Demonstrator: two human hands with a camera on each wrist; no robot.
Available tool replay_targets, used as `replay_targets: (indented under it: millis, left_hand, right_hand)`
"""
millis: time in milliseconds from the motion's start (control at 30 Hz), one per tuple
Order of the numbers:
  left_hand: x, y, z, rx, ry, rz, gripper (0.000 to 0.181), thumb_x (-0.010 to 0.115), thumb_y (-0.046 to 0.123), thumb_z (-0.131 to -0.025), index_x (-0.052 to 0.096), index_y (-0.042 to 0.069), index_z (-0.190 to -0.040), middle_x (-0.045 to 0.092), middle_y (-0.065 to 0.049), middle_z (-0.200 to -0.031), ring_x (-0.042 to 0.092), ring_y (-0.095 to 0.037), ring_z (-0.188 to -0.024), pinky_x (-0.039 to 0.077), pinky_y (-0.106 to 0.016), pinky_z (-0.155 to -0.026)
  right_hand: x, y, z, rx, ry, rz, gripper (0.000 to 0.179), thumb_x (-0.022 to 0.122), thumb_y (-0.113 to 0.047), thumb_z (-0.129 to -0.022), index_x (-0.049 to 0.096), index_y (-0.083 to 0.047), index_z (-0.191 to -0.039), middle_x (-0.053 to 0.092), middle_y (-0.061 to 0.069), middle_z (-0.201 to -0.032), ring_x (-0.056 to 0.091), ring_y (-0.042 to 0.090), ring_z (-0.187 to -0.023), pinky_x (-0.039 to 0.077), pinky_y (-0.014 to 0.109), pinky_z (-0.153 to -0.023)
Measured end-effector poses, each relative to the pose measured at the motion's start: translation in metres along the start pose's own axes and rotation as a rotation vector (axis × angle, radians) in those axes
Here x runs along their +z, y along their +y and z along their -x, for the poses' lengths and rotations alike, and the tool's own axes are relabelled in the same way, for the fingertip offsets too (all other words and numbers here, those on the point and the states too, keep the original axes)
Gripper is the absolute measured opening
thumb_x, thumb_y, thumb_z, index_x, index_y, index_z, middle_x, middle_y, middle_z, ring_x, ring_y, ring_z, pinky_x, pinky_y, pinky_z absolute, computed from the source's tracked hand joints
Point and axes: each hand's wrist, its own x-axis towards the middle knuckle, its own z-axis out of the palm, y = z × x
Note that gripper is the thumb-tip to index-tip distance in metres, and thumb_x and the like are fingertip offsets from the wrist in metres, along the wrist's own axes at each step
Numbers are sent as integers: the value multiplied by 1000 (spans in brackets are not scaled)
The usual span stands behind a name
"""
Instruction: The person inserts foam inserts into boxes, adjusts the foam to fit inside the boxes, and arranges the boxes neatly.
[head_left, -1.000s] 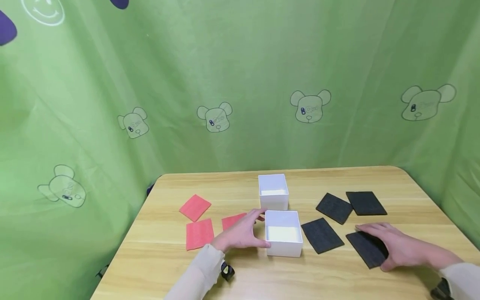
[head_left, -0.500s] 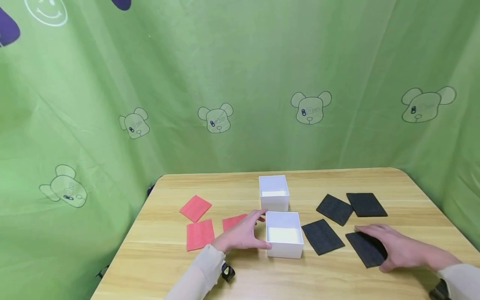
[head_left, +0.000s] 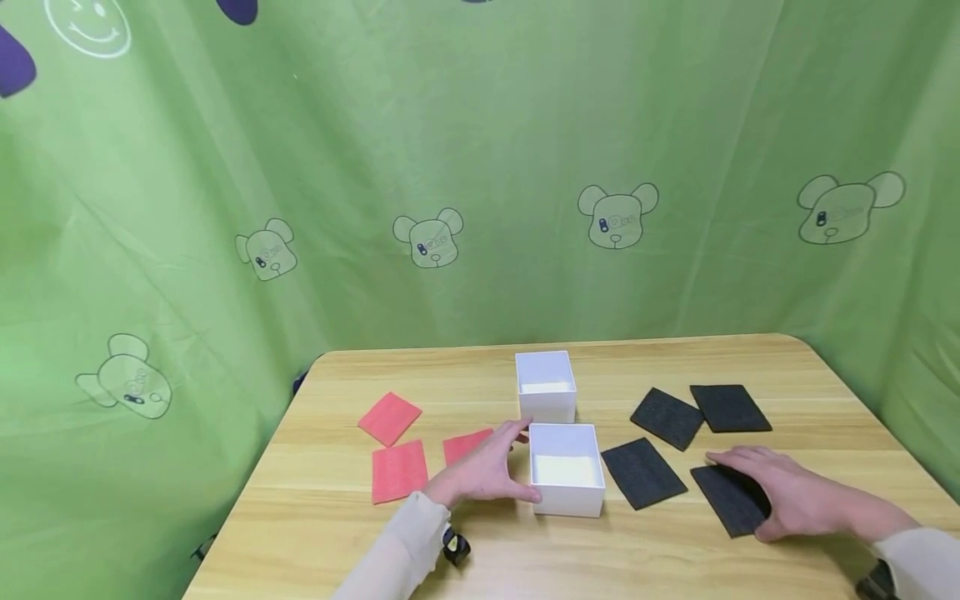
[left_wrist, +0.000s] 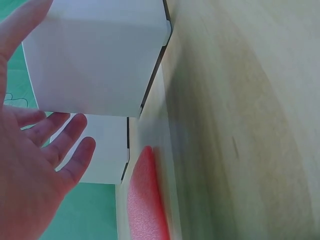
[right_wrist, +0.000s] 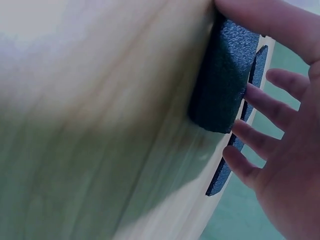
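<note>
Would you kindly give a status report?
Left hand beside nearer white box. Right hand over nearest black sheet, sheet on table. No obstruction visible.

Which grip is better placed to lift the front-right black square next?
Probably right: the right grip arches partly over that black square; the left grip is at the near white box.

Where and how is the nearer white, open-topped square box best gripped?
Probably pinch the nearer white box from above by its left wall's rim, beside the left hand: the box stands upright, open on top, and the farther white open-topped box crowds its back.
</note>
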Motion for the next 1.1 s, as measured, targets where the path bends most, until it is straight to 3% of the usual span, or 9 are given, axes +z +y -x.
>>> replay_targets:
  millis: [200,300,400,533,733,900,1100]
  left_hand:
    - [2,0,-1,-1,-4,-29,112,80,48,-70,14,9,-151,38,0,-142,40,-12,-127,34,-31,-105]
    - [2,0,-1,1,-3,-28,111,80,47,-70,15,8,-151,38,0,-142,40,-11,-127,34,-31,-105]
    - [2,0,-1,2,-1,-24,110,80,47,-71,15,8,-151,39,0,-142,40,-11,-126,34,-31,-105]
    - [3,-1,-2,3,5,-28,110,80,47,-71,16,8,-151,39,1,-141,40,-11,-126,35,-31,-104]
    - [4,-4,-3,13,7,-31,109,79,48,-71,16,9,-151,39,1,-142,40,-10,-126,36,-31,-104]
    - [4,-5,-2,11,9,-31,109,79,49,-71,16,9,-151,39,1,-142,40,-10,-125,36,-31,-104]
    - [4,-6,-3,9,10,-33,109,79,48,-71,16,9,-151,40,1,-140,41,-10,-125,36,-30,-103]
  right_hand:
    - [3,-2,1,-6,47,33,105,88,-37,-37,52,-7,-131,55,8,-121,50,27,-105,29,21,-91]
    - [2,0,2,-12,27,28,106,88,-34,-36,51,-6,-132,55,8,-123,48,24,-107,23,10,-91]
    - [-1,3,2,-28,-9,21,106,87,-31,-36,51,-4,-133,55,11,-123,49,26,-107,25,8,-91]
    - [-4,5,-1,-48,-33,48,104,87,-31,-39,51,-3,-131,56,10,-120,53,29,-103,42,23,-84]
    - [-2,1,-1,-38,12,89,104,87,-31,-36,52,-4,-129,56,5,-118,54,25,-101,42,21,-83]
    - [-6,-4,-3,21,-9,38,101,89,-29,-41,50,-3,-131,51,6,-119,54,23,-99,50,30,-75]
    - [-18,-11,-12,48,50,40,98,90,-31,-46,51,-4,-131,49,9,-124,52,25,-104,49,27,-76]
